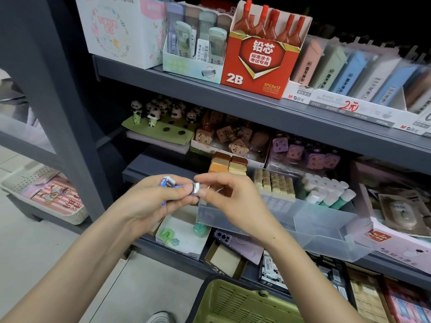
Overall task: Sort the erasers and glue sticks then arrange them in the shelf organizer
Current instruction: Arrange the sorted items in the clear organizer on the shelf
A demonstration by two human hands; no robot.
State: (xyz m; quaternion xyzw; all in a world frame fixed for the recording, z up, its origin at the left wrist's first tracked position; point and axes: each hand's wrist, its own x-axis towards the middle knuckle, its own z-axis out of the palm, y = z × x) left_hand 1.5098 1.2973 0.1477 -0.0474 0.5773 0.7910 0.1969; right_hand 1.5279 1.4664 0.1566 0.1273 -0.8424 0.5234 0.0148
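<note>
My left hand point(151, 197) grips a few small blue-and-white erasers point(168, 181) in front of the middle shelf. My right hand point(229, 197) pinches one eraser point(196, 188) at its white end, fingertips meeting the left thumb. Just behind the hands stands a clear plastic shelf organizer point(324, 231) with compartments. Its middle part holds rows of cream-capped glue sticks point(275, 183), and to the right lean white-capped green glue sticks point(328, 192). Stacked brown and tan erasers point(229, 164) stand at its left end.
A green basket point(245, 301) sits below my arms. A white cardboard box point(184, 236) with green bits lies under my left hand. The upper shelf carries a red 2B lead box point(258, 64) and pastel cases. A white tray point(46, 197) rests at the far left.
</note>
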